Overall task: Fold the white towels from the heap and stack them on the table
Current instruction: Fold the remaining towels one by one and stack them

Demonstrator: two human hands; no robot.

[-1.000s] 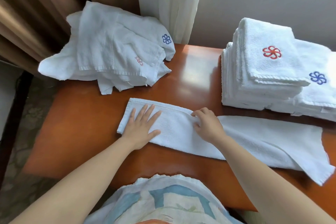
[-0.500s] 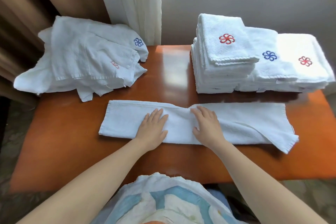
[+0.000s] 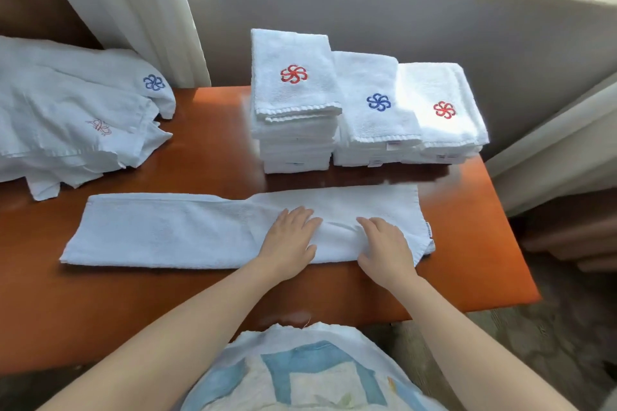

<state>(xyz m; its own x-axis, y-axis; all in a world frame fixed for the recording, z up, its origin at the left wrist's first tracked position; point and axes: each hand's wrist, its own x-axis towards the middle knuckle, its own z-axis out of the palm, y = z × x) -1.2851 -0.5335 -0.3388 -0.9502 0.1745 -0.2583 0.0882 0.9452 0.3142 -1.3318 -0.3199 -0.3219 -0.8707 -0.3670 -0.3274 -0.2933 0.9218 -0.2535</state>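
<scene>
Fingers (image 3: 295,217) press flat on the towel (image 3: 160,230), its side tag (image 3: 429,233) illegible.

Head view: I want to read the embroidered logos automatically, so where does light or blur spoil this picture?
In the head view, sunlight washes out the rightmost stack around its red logo; the table shows a soft sheen beside the heap; the tallest stack looks smeared along its lower edges; the heap's reddish logo is faint.

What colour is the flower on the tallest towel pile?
Red, on the tallest pile's top towel; head view.
</scene>
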